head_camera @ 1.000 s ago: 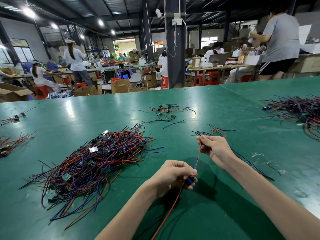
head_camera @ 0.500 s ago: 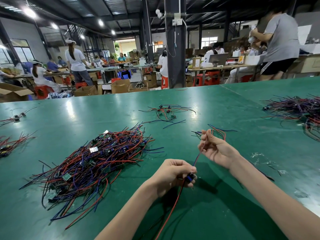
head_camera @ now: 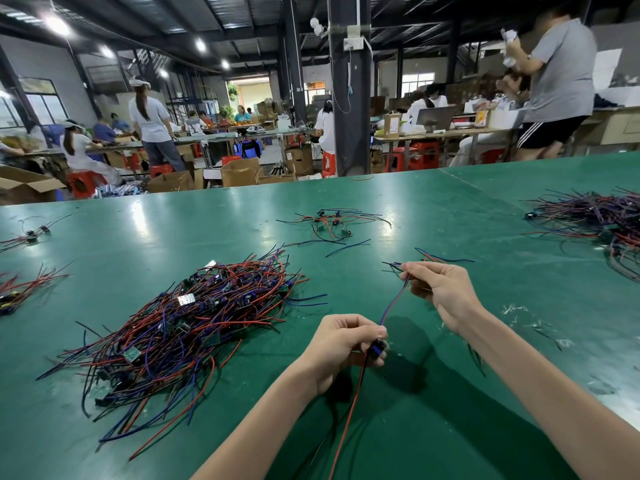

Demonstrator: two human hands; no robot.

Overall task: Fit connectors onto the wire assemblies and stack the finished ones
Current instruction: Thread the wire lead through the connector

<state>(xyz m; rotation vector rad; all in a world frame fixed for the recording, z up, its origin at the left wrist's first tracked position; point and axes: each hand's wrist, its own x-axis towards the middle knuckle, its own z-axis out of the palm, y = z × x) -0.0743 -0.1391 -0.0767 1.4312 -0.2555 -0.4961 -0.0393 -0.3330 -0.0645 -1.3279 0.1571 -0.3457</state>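
Left hand (head_camera: 341, 344) grips connector (head_camera: 378, 348), right hand (head_camera: 441, 289) wire (head_camera: 394, 303)

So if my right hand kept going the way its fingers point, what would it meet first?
Probably the loose wires lying just beyond your right hand. The hand seems raised, so depth is unclear and it might pass over them toward the small wire cluster.

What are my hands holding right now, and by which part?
One wire assembly, held between both hands: the left hand grips it at its small blue connector, and the right hand pinches its far end.
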